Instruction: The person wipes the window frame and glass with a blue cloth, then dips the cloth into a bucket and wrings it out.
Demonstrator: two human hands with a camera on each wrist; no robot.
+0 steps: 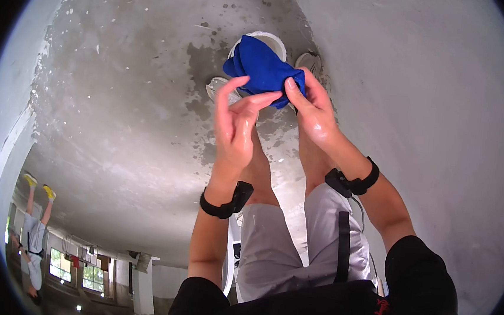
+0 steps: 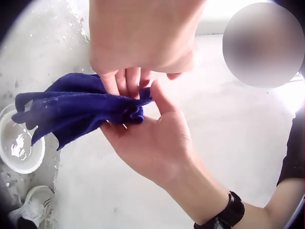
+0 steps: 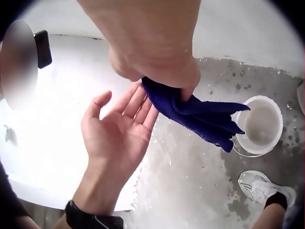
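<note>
A bunched blue cloth [image 1: 262, 66] hangs from my right hand [image 1: 319, 112], whose thumb and fingers grip it by one end. In the left wrist view the gathered end of the cloth [image 2: 90, 107] lies across the right hand's fingers, and its loose folds spread toward the bucket. My left hand [image 1: 235, 123] is wet and held palm up beside the cloth, fingers extended, the fingertips right at its edge. The right wrist view shows that left palm [image 3: 119, 136] bare. Below the cloth stands a white bucket [image 3: 279, 114] holding cloudy water.
The bucket stands on a grey concrete floor [image 1: 131, 106] with dark wet patches around it. White shoes [image 3: 259, 187] are close beside it. A pale wall [image 1: 422, 100] rises on the right. Another person [image 1: 34, 235] stands far off at lower left, near windows.
</note>
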